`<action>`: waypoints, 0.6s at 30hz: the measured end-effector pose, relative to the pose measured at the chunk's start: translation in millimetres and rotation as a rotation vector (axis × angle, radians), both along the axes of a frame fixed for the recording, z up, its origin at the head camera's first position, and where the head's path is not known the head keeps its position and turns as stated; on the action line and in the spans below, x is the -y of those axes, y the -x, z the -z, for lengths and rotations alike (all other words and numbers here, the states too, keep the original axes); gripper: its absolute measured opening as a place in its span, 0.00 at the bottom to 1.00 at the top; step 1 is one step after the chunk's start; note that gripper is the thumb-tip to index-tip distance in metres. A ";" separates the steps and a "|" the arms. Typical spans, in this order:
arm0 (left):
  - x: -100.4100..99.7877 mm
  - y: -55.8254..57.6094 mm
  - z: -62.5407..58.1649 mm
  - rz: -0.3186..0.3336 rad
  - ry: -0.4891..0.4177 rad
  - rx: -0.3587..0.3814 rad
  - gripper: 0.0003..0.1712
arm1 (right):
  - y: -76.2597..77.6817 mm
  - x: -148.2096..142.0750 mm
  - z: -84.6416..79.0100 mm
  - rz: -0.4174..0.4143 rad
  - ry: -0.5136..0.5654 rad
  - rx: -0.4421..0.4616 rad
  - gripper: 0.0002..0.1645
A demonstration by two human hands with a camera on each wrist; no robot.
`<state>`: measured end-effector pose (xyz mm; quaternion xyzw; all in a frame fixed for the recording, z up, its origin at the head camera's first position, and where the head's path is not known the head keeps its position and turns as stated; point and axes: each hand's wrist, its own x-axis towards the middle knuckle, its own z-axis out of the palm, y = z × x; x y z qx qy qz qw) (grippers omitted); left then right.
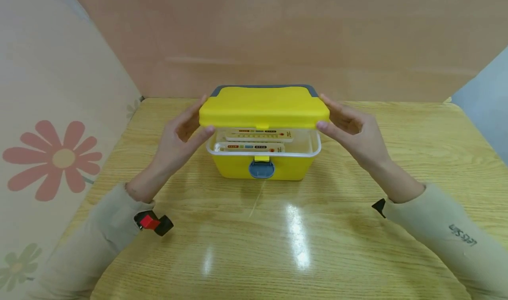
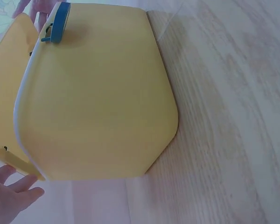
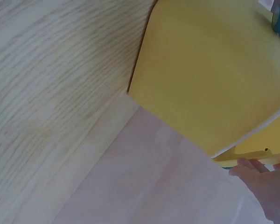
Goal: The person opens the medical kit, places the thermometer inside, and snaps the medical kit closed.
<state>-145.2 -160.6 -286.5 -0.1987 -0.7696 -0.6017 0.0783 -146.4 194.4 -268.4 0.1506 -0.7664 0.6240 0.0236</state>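
Note:
A yellow box (image 1: 226,170) with a white rim stands on the table, its yellow lid (image 1: 263,103) tilted partly raised. Holding the lid's left end, my left hand (image 1: 182,130) has its thumb at the front corner and fingers toward the back. On the opposite end, my right hand (image 1: 357,130) grips the lid in the same way. Through the gap show two pale flat strips (image 1: 259,135) with coloured labels and printed scales. A blue-grey latch (image 1: 262,170) hangs down at the front. Both wrist views show the fingers against the lid's edge beside the yellow box wall (image 2: 98,93).
The wooden table (image 1: 246,247) reaches back to a plain pinkish-brown wall (image 1: 278,35). On the left is a pale wall panel (image 1: 35,92) with printed flowers. Dark wrist straps, one with a red part (image 1: 150,222), sit at the cuffs.

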 end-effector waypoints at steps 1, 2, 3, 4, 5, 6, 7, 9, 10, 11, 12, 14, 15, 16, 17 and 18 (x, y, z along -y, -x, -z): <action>0.0 -0.6 0.8 0.003 -0.002 0.005 0.35 | -1.1 -0.2 0.7 -0.003 -0.020 -0.002 0.30; 0.0 -1.4 1.6 0.009 -0.009 0.006 0.35 | -2.2 -0.3 1.6 -0.012 -0.030 -0.005 0.31; 0.2 -2.3 2.5 0.012 -0.009 0.010 0.35 | -3.2 -0.5 2.7 -0.025 -0.033 -0.008 0.31; 0.3 -3.2 3.6 0.017 -0.010 0.012 0.36 | -4.2 -0.8 3.7 -0.034 -0.038 -0.008 0.32; 0.5 -4.2 4.8 0.022 -0.014 0.014 0.36 | -5.1 -1.1 4.9 -0.045 -0.039 -0.009 0.33; 0.6 -5.0 6.1 0.026 -0.015 0.014 0.37 | -5.9 -1.5 6.0 -0.054 -0.046 -0.010 0.33; 0.9 -6.1 7.3 0.028 -0.011 0.013 0.37 | -6.5 -1.7 7.1 -0.062 -0.054 -0.012 0.34; 1.3 -7.8 9.7 0.036 -0.006 0.010 0.38 | -7.4 -2.2 9.3 -0.087 -0.039 -0.006 0.34; 1.2 -8.4 10.8 0.042 -0.011 0.008 0.38 | -7.8 -2.3 10.3 -0.098 -0.035 0.000 0.35; 1.3 -9.1 11.8 0.044 -0.012 0.009 0.38 | -8.3 -2.4 11.1 -0.104 -0.040 0.004 0.35; 1.3 -9.9 12.8 0.046 -0.009 0.011 0.38 | -8.7 -2.4 11.8 -0.109 -0.046 0.014 0.35; 1.2 -11.2 14.5 0.050 -0.008 0.020 0.39 | -9.6 -2.0 12.8 -0.116 -0.048 0.037 0.36; 1.2 -11.9 15.3 0.052 -0.013 0.028 0.39 | -10.2 -1.7 13.0 -0.115 -0.056 0.048 0.36; 1.1 -12.8 16.1 0.055 -0.018 0.040 0.39 | -10.6 -1.4 13.3 -0.110 -0.070 0.055 0.36; 0.9 -13.6 16.9 0.057 -0.020 0.052 0.39 | -11.1 -1.1 13.5 -0.104 -0.085 0.062 0.36; 0.7 -14.4 17.6 0.060 -0.025 0.062 0.39 | -11.5 -0.9 13.8 -0.103 -0.086 0.069 0.37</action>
